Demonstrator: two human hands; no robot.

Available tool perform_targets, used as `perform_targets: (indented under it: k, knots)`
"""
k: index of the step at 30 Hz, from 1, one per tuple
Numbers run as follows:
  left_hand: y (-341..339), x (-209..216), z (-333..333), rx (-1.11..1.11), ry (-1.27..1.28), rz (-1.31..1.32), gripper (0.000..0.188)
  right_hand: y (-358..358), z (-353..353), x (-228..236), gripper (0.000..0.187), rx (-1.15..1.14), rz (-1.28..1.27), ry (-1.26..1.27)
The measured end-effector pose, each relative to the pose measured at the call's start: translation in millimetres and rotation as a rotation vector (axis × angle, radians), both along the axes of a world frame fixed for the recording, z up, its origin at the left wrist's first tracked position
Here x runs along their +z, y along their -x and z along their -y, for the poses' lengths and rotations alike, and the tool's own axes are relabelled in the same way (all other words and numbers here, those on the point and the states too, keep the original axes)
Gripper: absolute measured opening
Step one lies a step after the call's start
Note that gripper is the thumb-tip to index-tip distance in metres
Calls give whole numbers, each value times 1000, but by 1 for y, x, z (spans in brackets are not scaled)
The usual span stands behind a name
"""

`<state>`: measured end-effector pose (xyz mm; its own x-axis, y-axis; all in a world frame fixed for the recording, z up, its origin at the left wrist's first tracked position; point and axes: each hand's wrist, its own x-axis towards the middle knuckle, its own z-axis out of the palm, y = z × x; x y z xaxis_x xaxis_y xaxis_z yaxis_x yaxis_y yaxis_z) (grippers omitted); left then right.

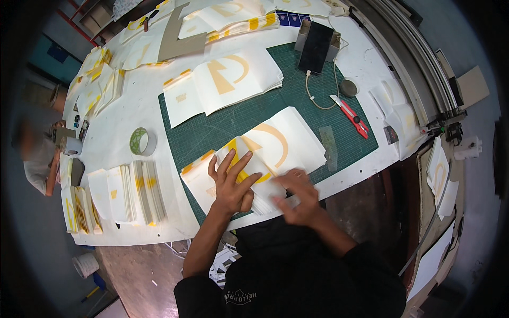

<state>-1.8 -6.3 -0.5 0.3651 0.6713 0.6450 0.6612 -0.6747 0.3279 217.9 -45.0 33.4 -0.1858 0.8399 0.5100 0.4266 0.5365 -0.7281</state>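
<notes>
Along the near edge of the green cutting mat (212, 126) lies a stack of white sheets (307, 143) printed with an orange curved design. My left hand (231, 185) rests on its left part, fingers spread over a piece with a bold yellow print. Just right of it, my right hand (299, 197) is at the stack's near edge, bent and smeared by motion; whether it pinches a sheet does not show. Farther back on the mat is a similar printed stack (254, 74). A red utility knife (352, 117) lies to the right, beside a clear strip (328, 148).
A phone (316, 49) leans on a box at the mat's far right, its cable near a round grey object (348, 88). Left stand a tape roll (142, 142) and upright paper bundles (143, 191). A long metal machine (411, 58) borders the right; another person (40, 159) is far left.
</notes>
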Motion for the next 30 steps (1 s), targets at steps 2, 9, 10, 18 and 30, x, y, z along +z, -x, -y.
perform_targets:
  k: [2,9,10,18,30]
  knots:
    - [1,5,1,-25,32,71,27,-19,-13,-26,40,-339,62,-9]
    - [3,-5,-3,-64,-60,146,49,-39,-30,-45,38,-622,601,44]
    - [3,-6,-2,-54,-55,145,47,-37,-31,-45,37,-626,600,30]
    - [-1,1,-1,-38,-20,175,24,-33,-27,-40,34,-515,492,-12]
    - [-1,6,-5,-47,46,207,16,-16,-2,-29,63,-64,-193,345]
